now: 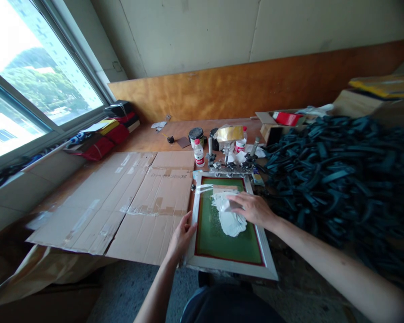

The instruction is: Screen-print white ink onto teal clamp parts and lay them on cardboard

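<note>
Fingers of my right hand [254, 208] lie fairly flat and a little spread, pressing on a white cloth [229, 214] bunched on the green mesh of the screen-printing frame [202, 264]; they press down on it rather than close around it. My left hand [182, 235] curls over the frame's left rail near the bottom corner, fingers wrapped on the edge and thumb on top, pinning the frame in place. The cloth sits in the upper middle of the mesh, just below a taped strip at the hinge end, so I judge the step in hand to be wiping the mesh, with the lower half yet to be covered. As I read it, the next stroke calls for even, light pressure pulled toward me, staying inside the red border and easing off before the metal rail, since mesh near a rail gives little and could snag the cloth. At the far end the frame is held by the clamp fixture [230, 167], with a small bottle [199, 154] and jars just beyond, so there is little room to push forward. On the right, a heap of dark curved plastic parts [340, 179] comes close to the frame's rail and crowds my forearm; a wide elbow swing there could knock pieces loose. To the left, flattened cardboard [131, 202] lies beside the frame and gives open room. The near edge of the frame hangs over my lap.
</note>
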Tool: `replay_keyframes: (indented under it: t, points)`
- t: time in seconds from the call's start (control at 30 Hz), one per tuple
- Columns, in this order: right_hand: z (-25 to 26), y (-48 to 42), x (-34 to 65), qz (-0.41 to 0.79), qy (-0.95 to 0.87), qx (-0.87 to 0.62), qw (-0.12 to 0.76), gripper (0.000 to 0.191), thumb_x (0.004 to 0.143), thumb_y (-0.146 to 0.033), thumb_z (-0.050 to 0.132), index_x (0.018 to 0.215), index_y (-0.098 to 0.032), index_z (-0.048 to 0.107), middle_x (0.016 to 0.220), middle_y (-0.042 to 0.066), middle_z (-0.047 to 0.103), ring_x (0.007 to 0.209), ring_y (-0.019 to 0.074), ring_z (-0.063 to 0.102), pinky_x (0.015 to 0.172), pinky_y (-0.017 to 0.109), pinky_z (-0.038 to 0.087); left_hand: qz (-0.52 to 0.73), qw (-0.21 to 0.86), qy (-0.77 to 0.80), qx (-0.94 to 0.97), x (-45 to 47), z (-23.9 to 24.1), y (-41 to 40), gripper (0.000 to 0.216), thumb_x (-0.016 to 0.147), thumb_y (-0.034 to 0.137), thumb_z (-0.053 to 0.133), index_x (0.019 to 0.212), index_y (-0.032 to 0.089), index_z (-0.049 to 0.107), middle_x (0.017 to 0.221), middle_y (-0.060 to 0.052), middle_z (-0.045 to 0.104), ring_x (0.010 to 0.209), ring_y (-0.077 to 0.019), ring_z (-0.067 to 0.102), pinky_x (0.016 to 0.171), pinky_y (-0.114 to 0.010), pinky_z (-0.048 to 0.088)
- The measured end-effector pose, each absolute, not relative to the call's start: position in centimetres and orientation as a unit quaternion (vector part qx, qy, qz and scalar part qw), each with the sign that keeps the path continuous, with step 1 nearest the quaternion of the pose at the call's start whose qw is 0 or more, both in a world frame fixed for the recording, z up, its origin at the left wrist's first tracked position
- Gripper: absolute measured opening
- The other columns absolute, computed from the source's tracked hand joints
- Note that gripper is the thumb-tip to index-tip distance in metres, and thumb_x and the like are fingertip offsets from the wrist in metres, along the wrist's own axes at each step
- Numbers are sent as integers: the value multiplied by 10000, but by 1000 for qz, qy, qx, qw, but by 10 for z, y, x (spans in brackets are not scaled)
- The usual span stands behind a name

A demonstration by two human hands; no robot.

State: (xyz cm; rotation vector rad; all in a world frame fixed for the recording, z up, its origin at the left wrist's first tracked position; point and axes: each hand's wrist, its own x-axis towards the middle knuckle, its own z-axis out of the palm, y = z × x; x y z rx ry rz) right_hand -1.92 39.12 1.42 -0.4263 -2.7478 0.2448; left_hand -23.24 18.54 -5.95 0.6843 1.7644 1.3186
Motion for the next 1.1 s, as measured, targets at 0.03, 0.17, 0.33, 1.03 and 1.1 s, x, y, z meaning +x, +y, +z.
replay_keyframes:
  t: [0.03, 0.17, 0.33, 1.03, 1.1]
  points:
    - [25, 402, -29, 74, -965, -185, 173, 441, 855, -275, 623, 1287, -285, 537, 948, 23, 659, 844, 181, 609, 710, 274, 484, 522, 404, 699, 274, -233, -50, 184, 766, 764, 546, 629, 1394, 166, 416, 708, 6, 647, 630, -149, 597, 578, -244, 455]
    - [62, 446, -39, 17, -928, -316, 194, 505, 867, -484, 575, 1340, -321, 507, 953, 38, 638, 767, 184, 614, 593, 255, 440, 540, 381, 693, 290, -237, 5, 185, 660, 795, 619, 550, 1282, 172, 555, 699, 4, 633, 639, -148, 583, 576, -242, 450]
    - [43, 472, 18, 74, -852, -426, 295, 412, 949, -475, 376, 1082, -190, 642, 905, 75, 656, 753, 198, 605, 649, 302, 454, 630, 278, 645, 330, -242, 74, 219, 562, 865, 647, 393, 1062, 190, 652, 930, -56, 682, 820, -181, 626, 658, -267, 502]
    - [-37, 341, 22, 97, -943, -230, 218, 258, 915, -114, 410, 989, -221, 633, 995, 44, 631, 971, 186, 538, 860, 320, 433, 409, 417, 792, 178, -199, -56, 191, 546, 846, 639, 359, 978, 174, 614, 771, -68, 657, 603, -181, 617, 517, -254, 411]
    - [-38, 399, 58, 19, -917, -357, 178, 363, 862, -28, 366, 1014, -194, 650, 1046, 75, 625, 995, 202, 526, 876, 316, 427, 195, 263, 893, 310, -245, -63, 181, 500, 911, 523, 286, 991, 180, 641, 809, -88, 668, 675, -213, 652, 596, -285, 446]
